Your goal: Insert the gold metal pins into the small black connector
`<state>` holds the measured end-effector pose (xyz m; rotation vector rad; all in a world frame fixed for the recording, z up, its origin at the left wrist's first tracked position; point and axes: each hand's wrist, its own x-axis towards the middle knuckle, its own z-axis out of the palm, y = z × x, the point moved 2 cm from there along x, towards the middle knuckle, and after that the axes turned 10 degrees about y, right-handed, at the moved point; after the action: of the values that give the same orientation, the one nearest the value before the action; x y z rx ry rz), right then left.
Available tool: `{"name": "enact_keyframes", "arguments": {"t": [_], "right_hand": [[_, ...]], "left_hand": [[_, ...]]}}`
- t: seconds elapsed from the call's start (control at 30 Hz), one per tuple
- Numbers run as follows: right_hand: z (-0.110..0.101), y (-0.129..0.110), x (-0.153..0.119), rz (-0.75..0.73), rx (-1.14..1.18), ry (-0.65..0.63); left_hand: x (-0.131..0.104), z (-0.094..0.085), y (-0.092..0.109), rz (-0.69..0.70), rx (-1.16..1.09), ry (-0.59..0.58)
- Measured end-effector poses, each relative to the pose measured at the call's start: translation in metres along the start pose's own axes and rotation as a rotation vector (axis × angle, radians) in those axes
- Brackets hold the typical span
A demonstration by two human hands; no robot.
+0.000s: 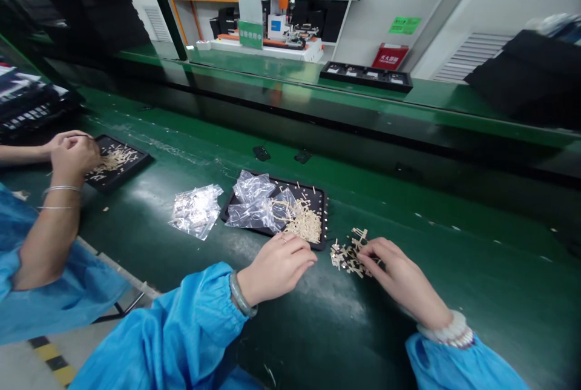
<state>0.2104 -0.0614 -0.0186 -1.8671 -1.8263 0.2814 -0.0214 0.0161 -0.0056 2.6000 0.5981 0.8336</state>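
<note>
My right hand [397, 272] reaches with thumb and fingertips into a loose pile of small beige strip-like pieces [347, 258] on the green table, pinching at one of them. Just in front of the black tray [325, 214] is my left hand [278, 266], its fingers curled and pressed together. Whatever it may hold between the fingertips is too small to make out. Many more beige pieces [305, 223] lie heaped in the tray's right part. Clear plastic bags [252, 208] cover its left part.
Left of the tray lies a filled clear bag [196, 210]. A co-worker's hands [75, 154] are over another black tray [131, 166] at far left. Two small black pieces [261, 153] lie behind my tray. A raised ledge [281, 105] runs along the back.
</note>
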Motion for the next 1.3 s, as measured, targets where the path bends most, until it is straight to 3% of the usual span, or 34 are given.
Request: {"name": "enact_keyframes", "arguments": {"t": [0.33,0.57,0.67,0.8,1.03,1.3], "right_hand": [[-0.008,-0.015,0.000,0.166,0.390,-0.122],[0.001,-0.041,-0.003,0.195,0.610,-0.268],[0.006,-0.049,-0.002,0.198,0.638,-0.296],[0.010,-0.054,-0.002,0.225,0.652,-0.311],[0.014,-0.055,-0.002,0.263,0.666,-0.260],[0.008,-0.036,-0.001,0.340,0.584,-0.103]], "left_hand": [[-0.004,0.010,0.012,-0.082,-0.146,-0.009],[-0.008,0.027,0.020,-0.483,-0.554,0.017],[-0.007,0.032,0.019,-0.579,-0.631,0.004],[-0.006,0.034,0.018,-0.571,-0.619,-0.022],[-0.004,0.031,0.019,-0.361,-0.502,-0.008],[-0.003,0.033,0.015,-0.500,-0.420,-0.003]]}}
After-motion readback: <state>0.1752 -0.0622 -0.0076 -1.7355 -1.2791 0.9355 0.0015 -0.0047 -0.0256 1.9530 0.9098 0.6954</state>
